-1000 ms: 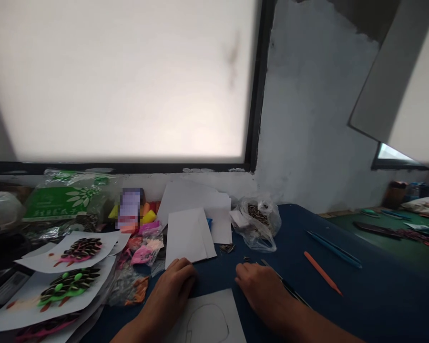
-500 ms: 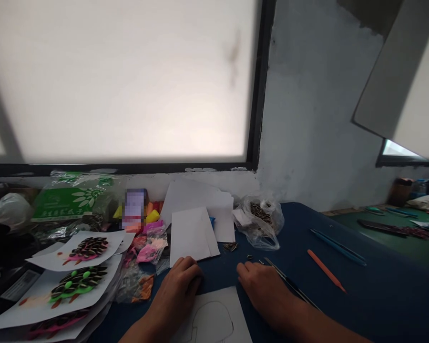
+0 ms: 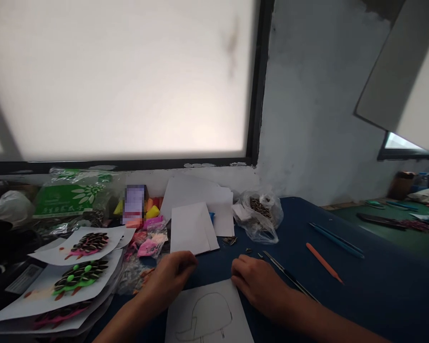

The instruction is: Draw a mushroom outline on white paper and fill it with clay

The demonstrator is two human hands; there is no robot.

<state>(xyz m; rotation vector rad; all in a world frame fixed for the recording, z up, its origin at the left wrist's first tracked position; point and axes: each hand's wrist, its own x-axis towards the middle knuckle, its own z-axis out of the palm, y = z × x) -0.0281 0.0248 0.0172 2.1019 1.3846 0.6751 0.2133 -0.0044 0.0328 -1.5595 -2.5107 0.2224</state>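
Note:
A white sheet of paper [image 3: 209,317] lies on the blue tabletop, with a pencil outline of a rounded body and a pointed snout on it. My left hand [image 3: 177,272] is closed just off the sheet's upper left corner, thumb and fingers bent together. Whatever those fingers hold, if anything, is hidden. At the upper right corner, my right hand [image 3: 259,285] rests with curled fingers, the lower ones against the paper's edge. Its grip cannot be seen. Tweezers [image 3: 289,275] lie right beside it, and a loose sunflower seed [image 3: 249,250] is just beyond its knuckles.
Finished seed-and-clay hedgehog pictures [image 3: 80,278] are stacked at left. Behind them lie a green bag [image 3: 66,197] and bagged coloured clay [image 3: 152,240]. Blank sheets [image 3: 189,228] and a plastic bag of seeds [image 3: 259,214] stand by the wall. An orange tool [image 3: 323,262] and blue tweezers [image 3: 338,239] lie right.
My left hand has drawn left, off the paper, so more of the pencil outline shows. My right hand has shifted slightly left to the sheet's corner. The view has tilted down a little.

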